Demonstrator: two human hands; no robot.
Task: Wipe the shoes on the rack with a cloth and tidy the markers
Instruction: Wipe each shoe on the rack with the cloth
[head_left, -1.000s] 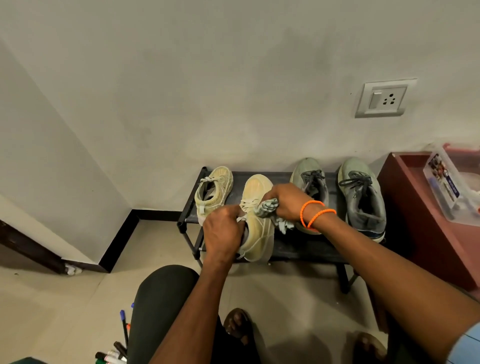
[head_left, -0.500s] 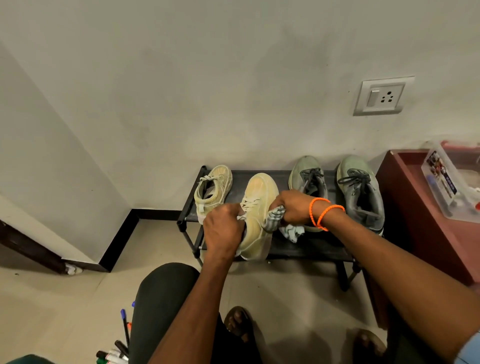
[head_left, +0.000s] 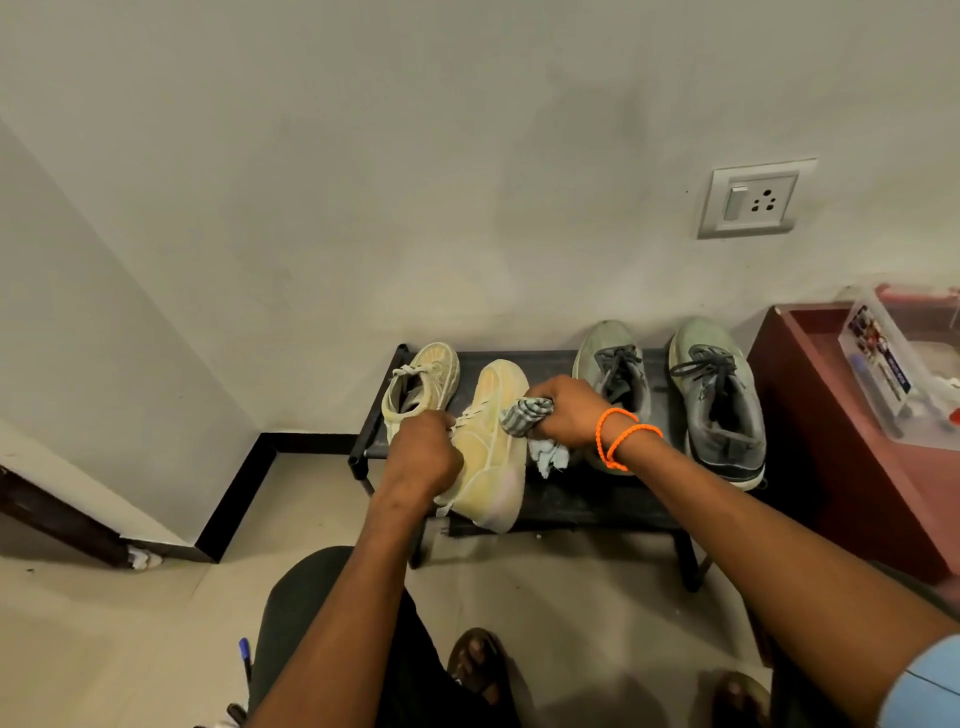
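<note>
While the left hand (head_left: 423, 452) grips the yellow shoe (head_left: 491, 452) at its opening, tilted on the rack (head_left: 597, 499), the right hand (head_left: 569, 410) should keep its fist bunched round the cloth (head_left: 524, 415), rubbing firmly along the shoe's side; markers (head_left: 244, 657) wait on the floor.

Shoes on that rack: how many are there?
4. A cream shoe at the rack's left end, a second cream shoe held beside it, and two grey-green shoes on the right. None seems hidden.
</note>
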